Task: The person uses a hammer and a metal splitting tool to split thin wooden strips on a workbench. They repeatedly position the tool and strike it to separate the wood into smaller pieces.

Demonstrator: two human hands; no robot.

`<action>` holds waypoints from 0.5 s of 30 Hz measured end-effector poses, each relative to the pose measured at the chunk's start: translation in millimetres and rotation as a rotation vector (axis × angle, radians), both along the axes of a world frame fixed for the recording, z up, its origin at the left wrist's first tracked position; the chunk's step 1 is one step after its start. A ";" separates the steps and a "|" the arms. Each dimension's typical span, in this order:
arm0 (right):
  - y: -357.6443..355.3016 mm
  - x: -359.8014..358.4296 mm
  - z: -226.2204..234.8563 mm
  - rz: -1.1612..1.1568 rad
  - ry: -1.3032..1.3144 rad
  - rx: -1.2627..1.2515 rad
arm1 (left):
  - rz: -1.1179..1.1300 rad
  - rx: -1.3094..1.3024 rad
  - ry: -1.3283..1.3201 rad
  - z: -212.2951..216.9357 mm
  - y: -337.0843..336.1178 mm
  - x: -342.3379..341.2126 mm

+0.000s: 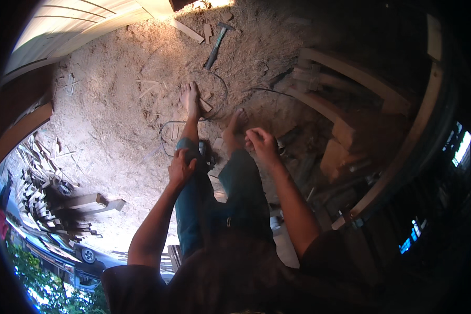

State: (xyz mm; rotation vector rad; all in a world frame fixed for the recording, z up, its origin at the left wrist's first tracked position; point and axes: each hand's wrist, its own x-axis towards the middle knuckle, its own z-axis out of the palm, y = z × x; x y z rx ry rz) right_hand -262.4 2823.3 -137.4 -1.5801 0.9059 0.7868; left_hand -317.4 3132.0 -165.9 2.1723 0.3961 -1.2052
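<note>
My left hand (181, 166) rests on my left knee, its fingers lying over the teal trouser leg (189, 209). My right hand (262, 145) is raised above the ground by my right shin, with the fingers curled in and the thumb against them. Whatever may be inside that pinch is too small to make out. Between my legs lies a dark tool-like object (206, 152), partly hidden by the left knee. A black cable (226, 90) loops around my bare left foot (190, 99). Farther off lies a hammer (218, 46) with a dark handle.
Sawdust and wood scraps cover the ground (110, 115). Pale boards (89, 26) stand at the far left. Thick curved timbers (350, 78) lie in shadow at the right. A pile of cut wood (42, 193) sits at the left, with a vehicle wheel (88, 255) beyond.
</note>
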 end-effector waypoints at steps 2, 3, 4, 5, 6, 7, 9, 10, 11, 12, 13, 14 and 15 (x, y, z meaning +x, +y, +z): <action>-9.9 20.5 -54.3 -0.104 0.049 0.002 | -0.149 0.074 0.029 -7.1 -16.1 -8.9; -16.6 27.3 -82.0 -0.125 0.070 -0.006 | -0.248 0.109 -0.013 -8.7 -21.9 -11.0; -24.2 31.5 -110.0 -0.137 0.083 -0.007 | -0.350 0.158 -0.052 -11.0 -26.9 -10.5; -32.2 33.3 -138.0 -0.165 0.064 -0.049 | -0.299 0.146 -0.075 -11.8 -30.2 -9.2; -40.7 32.8 -166.1 -0.192 0.043 -0.086 | -0.260 0.147 -0.087 -12.5 -31.4 -6.2; -49.4 30.3 -194.0 -0.238 -0.009 -0.129 | -0.226 0.144 -0.135 -13.8 -31.2 -2.2; -68.2 20.6 -248.5 -0.282 0.043 -0.237 | -0.223 0.138 -0.090 -12.5 -29.1 4.5; -78.6 15.0 -274.9 -0.291 0.050 -0.316 | -0.218 0.127 -0.120 -14.1 -26.5 8.4; -89.9 10.2 -300.6 -0.289 0.038 -0.341 | -0.197 0.134 -0.101 -15.1 -24.5 11.7; -102.2 6.9 -325.0 -0.152 -0.014 -0.499 | -0.177 0.136 -0.106 -15.4 -22.2 14.7; -115.0 5.5 -347.7 -0.039 0.015 -0.632 | -0.136 0.128 -0.151 -15.2 -19.5 17.8; -128.2 6.4 -368.1 -0.047 -0.051 -0.639 | -0.129 0.138 -0.136 -14.7 -17.0 21.4; -141.5 9.7 -386.1 -0.141 0.013 -0.687 | -0.149 0.150 -0.079 -14.7 -13.3 26.2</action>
